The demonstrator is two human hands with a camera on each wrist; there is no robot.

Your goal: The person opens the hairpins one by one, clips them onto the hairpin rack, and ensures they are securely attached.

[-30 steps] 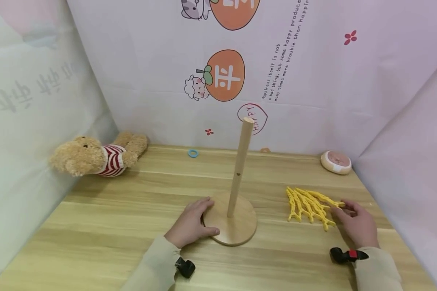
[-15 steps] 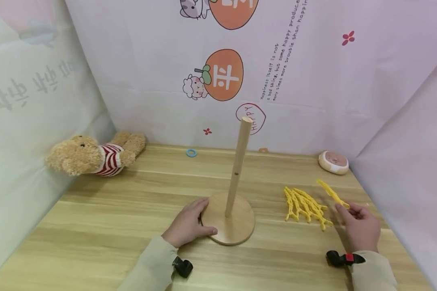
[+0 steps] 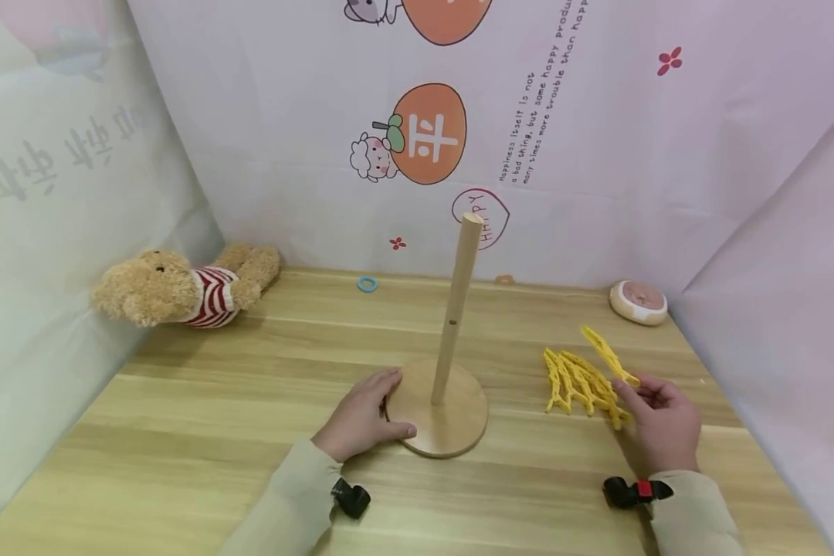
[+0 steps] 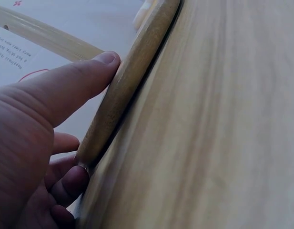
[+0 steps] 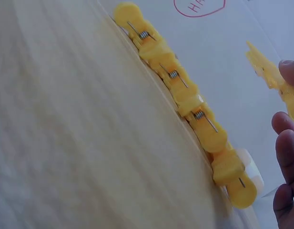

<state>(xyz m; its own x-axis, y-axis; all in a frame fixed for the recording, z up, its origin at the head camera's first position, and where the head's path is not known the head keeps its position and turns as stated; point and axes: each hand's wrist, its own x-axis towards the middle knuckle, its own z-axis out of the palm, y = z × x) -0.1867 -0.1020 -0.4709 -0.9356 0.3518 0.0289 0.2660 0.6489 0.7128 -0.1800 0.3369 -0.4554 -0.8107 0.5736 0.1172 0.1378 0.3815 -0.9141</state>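
A wooden stand, a round base (image 3: 459,421) with an upright dowel (image 3: 456,309), is on the table. My left hand (image 3: 363,413) holds the base at its left rim. In the left wrist view the thumb (image 4: 75,78) lies over the rim of the base (image 4: 123,90), with curled fingers beside its edge. My right hand (image 3: 663,425) pinches a yellow clothespin (image 3: 606,351) by its handle end, its jaws pointing up and away. Several more yellow clothespins (image 3: 575,382) lie in a row on the table just left of that hand; their metal springs show in the right wrist view.
A teddy bear (image 3: 181,289) in a striped top lies at the back left by the wall. A blue ring (image 3: 367,284) sits near the back edge. A round pink and cream object (image 3: 639,302) is at the back right. Printed cloth walls surround the wooden table (image 3: 250,432).
My right hand has lifted one clothespin off the row, drawn it to the right, then come back left with it. The left hand stays on the stand's base.
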